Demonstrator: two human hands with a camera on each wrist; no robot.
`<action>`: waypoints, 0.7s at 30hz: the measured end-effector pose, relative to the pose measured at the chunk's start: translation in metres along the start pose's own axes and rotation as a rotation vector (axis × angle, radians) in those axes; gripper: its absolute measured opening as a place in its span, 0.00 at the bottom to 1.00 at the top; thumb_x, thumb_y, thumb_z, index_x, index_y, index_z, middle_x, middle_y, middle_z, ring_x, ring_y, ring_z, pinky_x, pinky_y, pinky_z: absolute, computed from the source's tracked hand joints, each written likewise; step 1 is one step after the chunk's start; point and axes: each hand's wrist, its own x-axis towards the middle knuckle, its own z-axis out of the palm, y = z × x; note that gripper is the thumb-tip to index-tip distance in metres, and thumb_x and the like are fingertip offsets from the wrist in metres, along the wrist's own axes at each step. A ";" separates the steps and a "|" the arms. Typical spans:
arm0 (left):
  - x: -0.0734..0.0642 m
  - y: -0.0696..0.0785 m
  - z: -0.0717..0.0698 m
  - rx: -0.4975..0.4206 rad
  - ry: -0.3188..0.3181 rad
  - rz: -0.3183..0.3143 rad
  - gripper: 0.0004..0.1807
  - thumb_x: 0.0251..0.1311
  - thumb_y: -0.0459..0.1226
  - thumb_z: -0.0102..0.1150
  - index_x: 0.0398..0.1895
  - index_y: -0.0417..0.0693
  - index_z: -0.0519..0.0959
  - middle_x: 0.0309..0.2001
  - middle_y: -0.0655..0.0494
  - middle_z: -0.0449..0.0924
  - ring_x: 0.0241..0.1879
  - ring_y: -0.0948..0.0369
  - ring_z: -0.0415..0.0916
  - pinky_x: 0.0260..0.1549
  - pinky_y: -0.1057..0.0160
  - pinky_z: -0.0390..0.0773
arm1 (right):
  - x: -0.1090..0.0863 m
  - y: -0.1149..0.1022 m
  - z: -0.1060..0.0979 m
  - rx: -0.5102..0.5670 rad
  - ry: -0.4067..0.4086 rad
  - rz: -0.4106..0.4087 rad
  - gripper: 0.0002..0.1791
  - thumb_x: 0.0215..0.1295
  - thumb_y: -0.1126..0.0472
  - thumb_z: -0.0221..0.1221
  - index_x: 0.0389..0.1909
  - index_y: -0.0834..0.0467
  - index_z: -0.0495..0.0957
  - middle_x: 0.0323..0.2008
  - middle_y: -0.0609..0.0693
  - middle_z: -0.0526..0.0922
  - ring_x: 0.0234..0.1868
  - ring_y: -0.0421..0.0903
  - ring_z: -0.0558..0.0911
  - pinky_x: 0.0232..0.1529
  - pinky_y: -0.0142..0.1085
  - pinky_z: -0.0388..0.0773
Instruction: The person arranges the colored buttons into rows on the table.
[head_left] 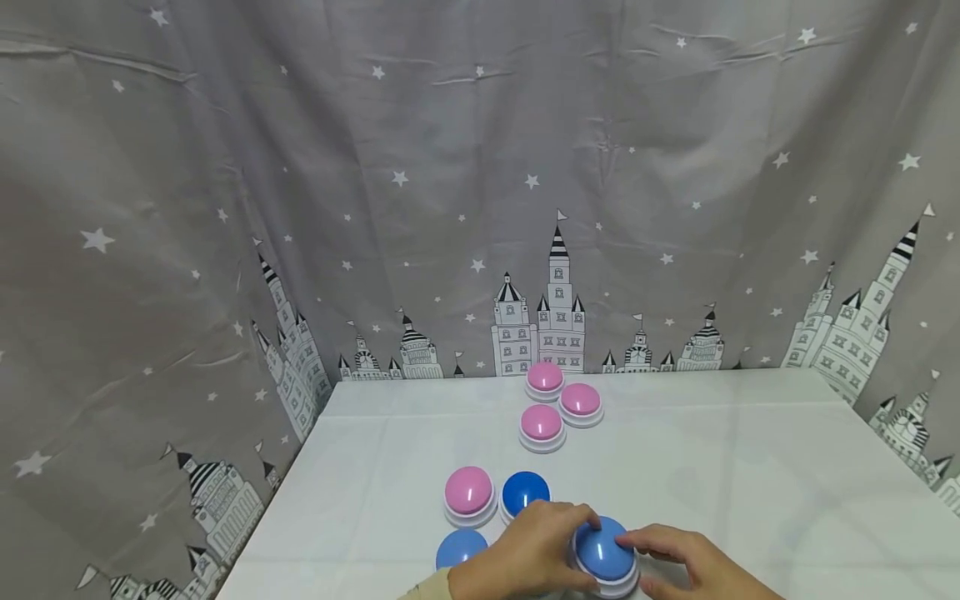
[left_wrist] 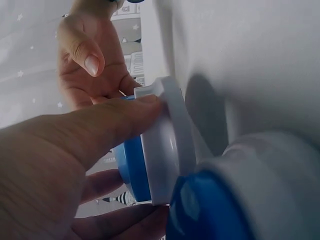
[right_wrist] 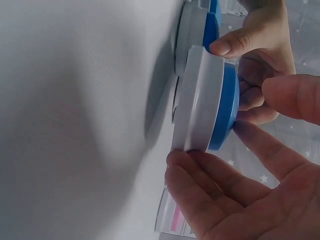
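A light blue dome push button (head_left: pixel 604 550) with a white round base is between both hands, close over the white tabletop. My left hand (head_left: pixel 525 550) grips it, thumb along the side of the white base (left_wrist: pixel 162 150) and the other fingers round the far side. From the right, my right hand (head_left: pixel 693 562) touches it: in the right wrist view one fingertip meets the blue dome (right_wrist: pixel 227 107) and other fingers lie at the base's edge. The right thumb (right_wrist: pixel 292 97) stands apart from the button.
Beside the left hand are a dark blue button (head_left: pixel 525 490), a pink button (head_left: pixel 468 490) and another light blue button (head_left: pixel 460 547). Three pink buttons (head_left: pixel 542 423) cluster near the table's back edge. A grey curtain (head_left: pixel 450 167) with stars and castles hangs behind the white table (head_left: pixel 712 442).
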 end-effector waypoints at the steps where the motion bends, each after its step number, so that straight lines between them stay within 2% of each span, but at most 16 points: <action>1: -0.001 0.000 0.001 -0.005 -0.004 0.001 0.29 0.46 0.52 0.77 0.53 0.60 0.78 0.43 0.73 0.81 0.40 0.77 0.73 0.41 0.75 0.76 | 0.000 0.001 0.001 0.019 -0.006 0.003 0.20 0.75 0.60 0.52 0.66 0.51 0.72 0.61 0.49 0.76 0.60 0.36 0.75 0.55 0.50 0.77; 4: -0.004 0.000 0.004 -0.018 -0.006 0.020 0.28 0.47 0.50 0.77 0.52 0.59 0.78 0.42 0.73 0.81 0.39 0.77 0.73 0.40 0.76 0.75 | -0.001 0.004 0.004 0.063 -0.028 0.003 0.21 0.75 0.61 0.52 0.67 0.52 0.72 0.61 0.49 0.77 0.59 0.38 0.76 0.56 0.48 0.76; 6: -0.006 -0.001 0.006 0.000 0.005 0.051 0.27 0.48 0.50 0.77 0.52 0.57 0.79 0.42 0.72 0.82 0.38 0.77 0.73 0.40 0.77 0.74 | -0.001 0.005 0.006 0.075 -0.037 -0.016 0.21 0.75 0.62 0.52 0.67 0.53 0.71 0.60 0.50 0.77 0.58 0.40 0.77 0.57 0.47 0.76; 11: -0.009 -0.004 0.011 0.036 0.016 0.088 0.28 0.49 0.52 0.76 0.52 0.55 0.79 0.43 0.69 0.82 0.40 0.76 0.74 0.42 0.77 0.74 | -0.001 0.007 0.008 0.099 -0.042 0.009 0.22 0.74 0.62 0.54 0.67 0.55 0.71 0.59 0.51 0.77 0.55 0.42 0.78 0.56 0.47 0.76; 13: -0.009 -0.004 0.012 0.029 0.010 0.083 0.27 0.50 0.52 0.75 0.52 0.55 0.78 0.43 0.69 0.82 0.41 0.76 0.74 0.43 0.76 0.74 | -0.001 0.007 0.008 0.112 -0.042 0.033 0.22 0.74 0.62 0.55 0.66 0.55 0.72 0.59 0.51 0.77 0.54 0.42 0.79 0.56 0.47 0.76; 18: -0.011 -0.006 0.014 0.056 0.021 0.097 0.28 0.51 0.52 0.74 0.53 0.55 0.78 0.43 0.68 0.82 0.41 0.75 0.74 0.45 0.75 0.74 | -0.001 0.008 0.009 0.105 -0.038 0.010 0.21 0.74 0.62 0.54 0.66 0.55 0.72 0.59 0.50 0.78 0.54 0.42 0.79 0.56 0.43 0.76; 21: -0.013 -0.006 0.014 0.058 0.006 0.066 0.28 0.50 0.52 0.75 0.54 0.56 0.77 0.43 0.68 0.81 0.42 0.74 0.73 0.46 0.73 0.74 | -0.001 0.008 0.011 0.086 -0.038 -0.001 0.21 0.74 0.62 0.54 0.66 0.55 0.72 0.58 0.50 0.78 0.55 0.42 0.79 0.56 0.44 0.76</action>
